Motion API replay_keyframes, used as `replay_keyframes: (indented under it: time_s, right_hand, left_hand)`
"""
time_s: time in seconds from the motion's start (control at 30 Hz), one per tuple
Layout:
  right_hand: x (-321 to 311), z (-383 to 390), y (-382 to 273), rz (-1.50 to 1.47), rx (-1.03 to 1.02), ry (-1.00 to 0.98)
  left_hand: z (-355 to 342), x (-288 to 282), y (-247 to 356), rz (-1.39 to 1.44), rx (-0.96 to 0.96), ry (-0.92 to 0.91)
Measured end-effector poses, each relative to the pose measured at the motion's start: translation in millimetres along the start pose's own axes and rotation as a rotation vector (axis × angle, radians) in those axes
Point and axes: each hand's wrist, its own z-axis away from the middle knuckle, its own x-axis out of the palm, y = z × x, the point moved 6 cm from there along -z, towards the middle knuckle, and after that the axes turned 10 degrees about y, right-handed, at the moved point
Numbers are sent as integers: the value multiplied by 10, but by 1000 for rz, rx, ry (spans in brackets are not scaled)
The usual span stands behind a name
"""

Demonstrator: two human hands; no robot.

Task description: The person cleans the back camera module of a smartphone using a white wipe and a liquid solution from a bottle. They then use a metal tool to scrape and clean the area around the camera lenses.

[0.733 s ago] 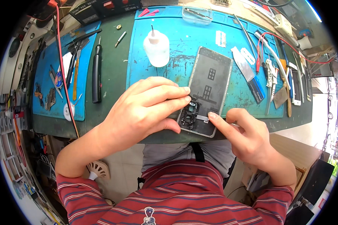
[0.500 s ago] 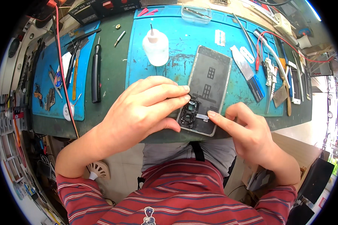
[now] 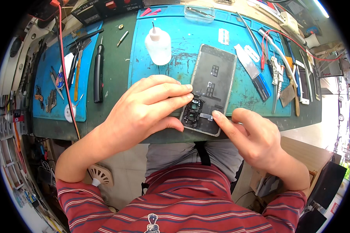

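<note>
On the blue mat, near its front edge, our left hand pinches the phone back cover at its camera frame while our right hand, forefinger out and other fingers curled on nothing, presses a small strip there; too hard a push could shift it.

Phone back cover lies on the big mat, near edge of counter, right in front of you. Your left hand is on its left side, fingertips at the camera frame; right hand at its near-right corner. Squeeze bottle stands behind-left of cover. Scraper + tweezers lie right of it. Screwdriver lies btwn the two mats, left.
</note>
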Motion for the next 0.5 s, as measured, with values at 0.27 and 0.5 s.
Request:
replay_keyframes:
  time_s: [0.27, 0.5]
  right_hand:
    - [91, 70, 149, -176, 77, -50]
    - [83, 30, 203, -419, 327, -204]
  left_hand:
    - [-1, 7, 12, 9, -7, 3]
    - [-18, -1, 42, 24, -58, -10]
